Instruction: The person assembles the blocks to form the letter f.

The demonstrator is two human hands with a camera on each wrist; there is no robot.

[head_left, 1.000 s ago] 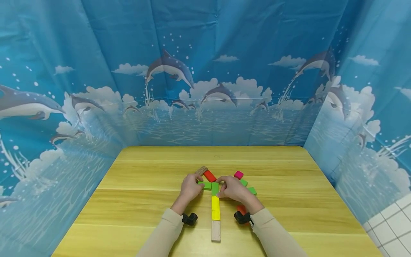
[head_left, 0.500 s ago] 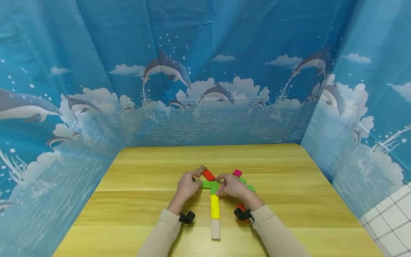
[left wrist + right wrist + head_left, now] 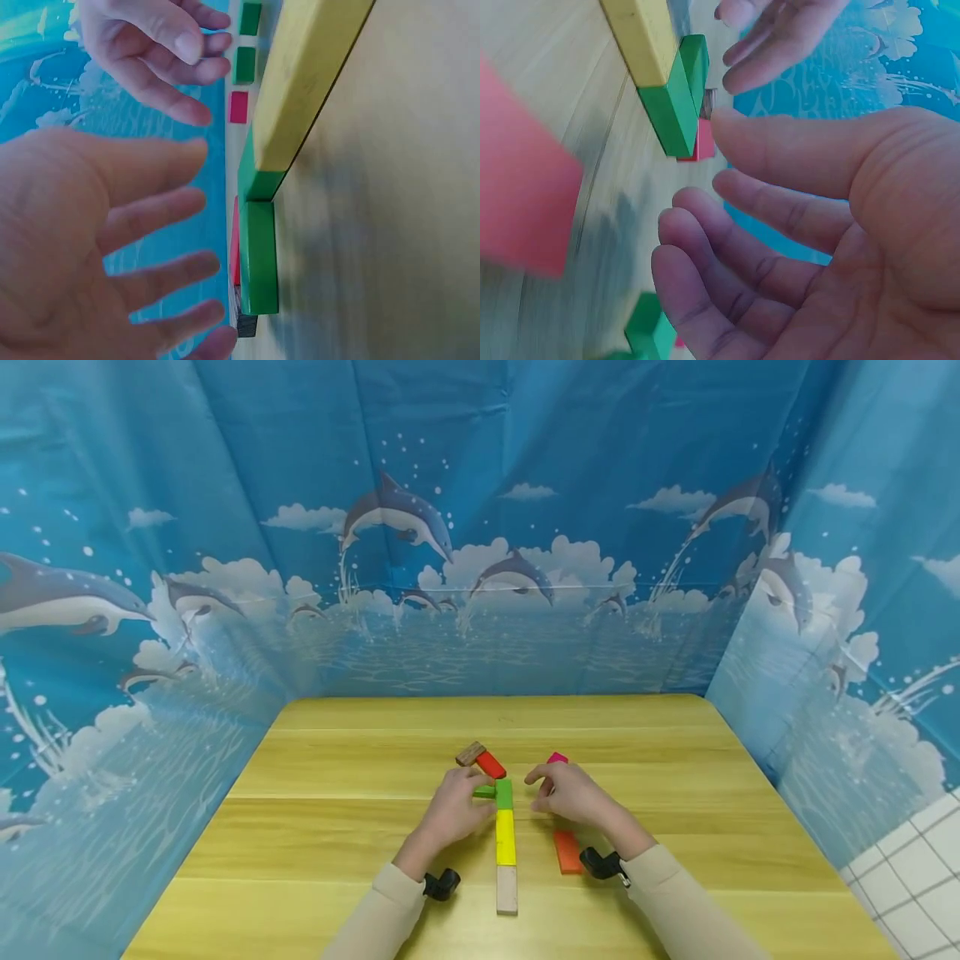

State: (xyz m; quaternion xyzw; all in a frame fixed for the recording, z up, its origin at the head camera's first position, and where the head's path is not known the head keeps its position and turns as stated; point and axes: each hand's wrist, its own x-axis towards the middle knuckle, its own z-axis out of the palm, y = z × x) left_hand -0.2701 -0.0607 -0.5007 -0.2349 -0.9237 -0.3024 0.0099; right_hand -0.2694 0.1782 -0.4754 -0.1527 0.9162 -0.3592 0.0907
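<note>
Head view showed both hands, left [image 3: 452, 811] and right [image 3: 572, 796], hovering with fingers released, grasping nothing, beside the block line [image 3: 505, 837] near the tabletop's [image 3: 337, 827] front edge. Placement looked between steps; the next move probably called for picking up the orange block [image 3: 567, 852] nearby.

A pale wooden table [image 3: 337, 827] with lengthwise plank seams fills the lower middle of the head view. A blue curtain [image 3: 525, 460] printed with leaping dolphins, white clouds and rippled sea hangs behind it and wraps both sides. A white tiled wall [image 3: 918, 885] shows at the lower right corner. On the table an orange block [image 3: 567, 852] lies flat, apart from the row. A natural wood block [image 3: 507, 889] ends that row nearest the person, touching the yellow block [image 3: 506, 837]. A brown block [image 3: 470, 753] sits farthest back, touching a red block [image 3: 491, 765].
</note>
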